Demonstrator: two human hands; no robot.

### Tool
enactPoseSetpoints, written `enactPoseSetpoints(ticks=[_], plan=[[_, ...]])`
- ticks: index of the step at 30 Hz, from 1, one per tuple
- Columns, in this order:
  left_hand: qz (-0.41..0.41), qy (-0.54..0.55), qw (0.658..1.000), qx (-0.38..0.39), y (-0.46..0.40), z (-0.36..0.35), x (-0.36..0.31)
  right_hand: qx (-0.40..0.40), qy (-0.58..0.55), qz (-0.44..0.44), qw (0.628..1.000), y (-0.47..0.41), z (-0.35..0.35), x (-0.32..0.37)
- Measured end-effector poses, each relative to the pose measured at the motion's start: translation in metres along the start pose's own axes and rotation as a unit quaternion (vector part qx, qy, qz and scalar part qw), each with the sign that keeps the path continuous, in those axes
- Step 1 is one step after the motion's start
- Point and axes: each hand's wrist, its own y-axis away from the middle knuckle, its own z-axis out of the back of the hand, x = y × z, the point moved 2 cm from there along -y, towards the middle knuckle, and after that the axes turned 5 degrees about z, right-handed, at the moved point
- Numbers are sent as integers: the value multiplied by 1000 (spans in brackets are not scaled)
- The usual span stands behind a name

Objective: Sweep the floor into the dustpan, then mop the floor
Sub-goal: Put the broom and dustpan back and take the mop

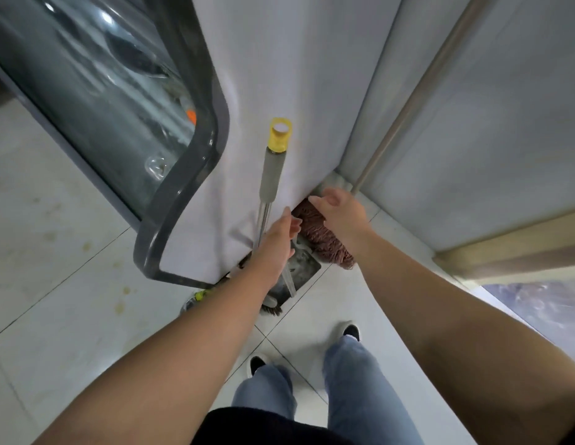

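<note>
Broom handle (pixel 273 168) leans just beyond the left hand (pixel 276 248); both hands, right hand (pixel 340 213) included, are open, empty. A careless reach may topple it.

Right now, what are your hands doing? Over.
Both hands open: left hand by the broom handle, right hand over the mop head. Dustpan against wall.

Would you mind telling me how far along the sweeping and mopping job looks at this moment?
Nothing looks finished: yellowish stains mark the floor tiles. The dustpan and brown mop head sit in the corner by the wall. In hand: the left hand reaches beside the yellow-capped handle, and the right hand is open above the mop. Sweeping and mopping both remain.
</note>
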Motion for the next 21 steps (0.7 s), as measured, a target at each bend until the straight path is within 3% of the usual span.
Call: enactPoseSetpoints(ticks=[4,11,21], plan=[[-5,-16,1000,-7,-1,-46,-24,-35,-41,-51,997,-13,64,-26],[-40,-12,999,-3,-5,-140,-77,-87,-94,-46,991,-42,188,-45],[-101,-34,994,26,-14,-214,-175,-101,-148,-17,984,-103,265,-9]])
